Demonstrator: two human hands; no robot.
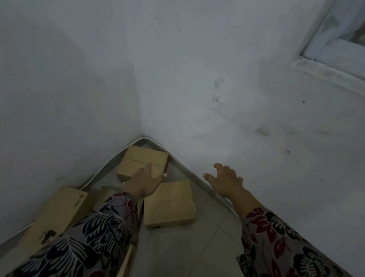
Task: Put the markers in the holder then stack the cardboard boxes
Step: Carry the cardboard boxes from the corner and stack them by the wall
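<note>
Both arms in grey sleeves printed with black and red flowers reach into the corner of the room. The left hand (143, 182) is spread open, palm down, its fingers lying over the near edge of a square tan cardboard box (142, 162) pushed right into the corner; whether the palm presses on it or only hovers, I cannot tell. Just beside that hand's wrist, toward the person and a little to the right, a second flat tan cardboard box (169, 204) lies on the pale tiled floor (208, 244), apart from the corner box. Left of the left forearm a long brown cardboard carton with black printing (57, 214) leans along the grey plastered wall (51, 86), partly hidden by the sleeve. The right hand (225, 181) is open too, fingers splayed, empty, held near the white skirting strip (198, 178) at the foot of the wall, well right of both square boxes. Markers and holder are out of sight.
</note>
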